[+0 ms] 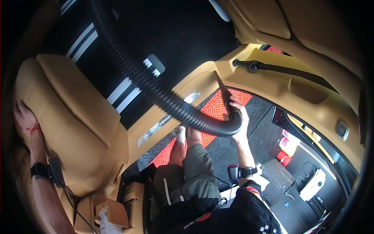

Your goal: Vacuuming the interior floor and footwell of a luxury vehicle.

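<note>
A black ribbed vacuum hose (171,105) sweeps down from the top left and curls round into my right hand (240,117). The fingers of that hand are wrapped about the wand close to the bend. From there a thin black crevice nozzle (222,86) runs up to the tan trim at the far end of the door sill (177,107); its tip is at or very near the trim, and I cannot tell if it touches. At the far left my left hand (25,117) lies flat on the side of a tan car seat (74,113), holding nothing.
Dark car floor with metal seat rails (124,93) lies beyond the sill. A black seat belt (292,72) crosses the tan pillar trim at right. Red and grey floor tiles (218,107) show below, with a grey box (276,175) and a white wall unit (313,185).
</note>
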A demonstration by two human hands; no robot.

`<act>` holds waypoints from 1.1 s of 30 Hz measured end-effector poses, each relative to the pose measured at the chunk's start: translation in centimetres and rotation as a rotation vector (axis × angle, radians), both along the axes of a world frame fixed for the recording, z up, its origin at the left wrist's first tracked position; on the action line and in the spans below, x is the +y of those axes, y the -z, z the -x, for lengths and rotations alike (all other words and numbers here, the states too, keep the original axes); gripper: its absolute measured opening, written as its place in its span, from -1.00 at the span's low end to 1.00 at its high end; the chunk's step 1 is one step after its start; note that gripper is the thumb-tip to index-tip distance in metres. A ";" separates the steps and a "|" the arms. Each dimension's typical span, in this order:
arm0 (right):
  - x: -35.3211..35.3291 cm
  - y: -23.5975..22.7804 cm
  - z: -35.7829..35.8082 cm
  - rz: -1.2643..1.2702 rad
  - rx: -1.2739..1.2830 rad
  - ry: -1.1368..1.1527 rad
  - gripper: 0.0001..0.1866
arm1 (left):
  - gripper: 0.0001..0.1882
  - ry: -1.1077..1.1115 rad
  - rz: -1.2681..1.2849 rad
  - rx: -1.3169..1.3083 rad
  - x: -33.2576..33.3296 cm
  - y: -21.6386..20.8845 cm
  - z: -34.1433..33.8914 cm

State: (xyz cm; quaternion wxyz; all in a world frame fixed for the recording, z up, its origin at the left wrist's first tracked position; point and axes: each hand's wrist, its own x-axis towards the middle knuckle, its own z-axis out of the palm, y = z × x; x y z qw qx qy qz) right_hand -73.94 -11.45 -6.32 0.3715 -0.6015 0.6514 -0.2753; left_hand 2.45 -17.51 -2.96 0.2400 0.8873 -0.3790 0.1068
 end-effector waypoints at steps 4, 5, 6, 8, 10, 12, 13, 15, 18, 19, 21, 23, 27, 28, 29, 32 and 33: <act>0.2 0.0 -1.0 -0.017 -0.110 -0.020 -0.56 | -0.35 -0.030 0.016 -0.010 0.6 0.9 0.6; 0.4 -0.1 -1.1 -0.006 -0.109 -0.009 -0.56 | -0.35 -0.041 0.000 -0.018 0.6 1.0 1.0; 0.8 0.1 -1.7 0.005 -0.117 0.000 -0.56 | -0.36 -0.019 -0.032 -0.043 0.4 0.9 1.2; 3.2 0.1 -3.4 -0.002 -0.056 -0.150 -0.55 | -0.36 0.009 -0.011 -0.045 0.0 -0.2 2.1; 5.6 -1.2 -6.6 -0.105 -0.117 -0.237 -0.54 | -0.35 -0.004 0.035 -0.069 -0.2 -3.0 2.9; 8.6 -1.7 -8.4 -0.162 -0.188 -0.229 -0.53 | -0.35 -0.034 -0.003 -0.049 -0.2 0.6 5.1; 10.0 -1.3 -10.5 -0.208 -0.340 -0.211 -0.54 | -0.35 -0.060 -0.016 -0.094 -1.0 -3.2 4.6; 12.0 -1.5 -12.3 -0.305 -0.393 -0.256 -0.52 | -0.35 -0.089 -0.034 -0.042 -1.0 -1.4 6.6; 15.6 0.2 -15.7 -0.490 -0.528 -0.329 -0.49 | -0.36 -0.126 -0.031 -0.046 -1.2 -2.7 7.2; 16.8 0.4 -17.1 -0.593 -0.750 -0.217 -0.48 | -0.36 -0.128 -0.041 -0.108 -1.0 -3.7 6.2; 17.9 1.8 -15.6 -0.722 -0.752 -0.175 -0.41 | -0.36 -0.125 -0.051 -0.093 -1.0 -0.6 6.9; 16.9 1.7 -14.7 -0.668 -0.720 -0.151 -0.36 | -0.42 -0.017 -0.007 -0.047 -1.0 -2.9 6.4; 11.1 -0.6 -8.7 -0.603 -0.252 -0.232 -0.58 | -0.44 -0.067 -0.039 0.005 -0.6 -2.2 7.3; 10.5 -1.1 -8.5 -0.363 -0.137 -0.329 -0.55 | -0.43 -0.043 -0.023 -0.013 -0.6 -1.3 6.8; 9.3 -2.5 -8.5 -0.365 -0.268 -0.057 -0.65 | -0.43 -0.017 0.022 -0.013 -1.2 -1.3 6.7; 8.7 -3.3 -11.7 -0.416 -0.240 -0.239 -0.65 | -0.40 -0.102 -0.051 -0.025 -1.2 -3.1 8.5; 8.7 -3.5 -13.1 -0.432 -0.210 -0.325 -0.65 | -0.40 -0.108 -0.049 -0.045 -0.9 -3.1 7.9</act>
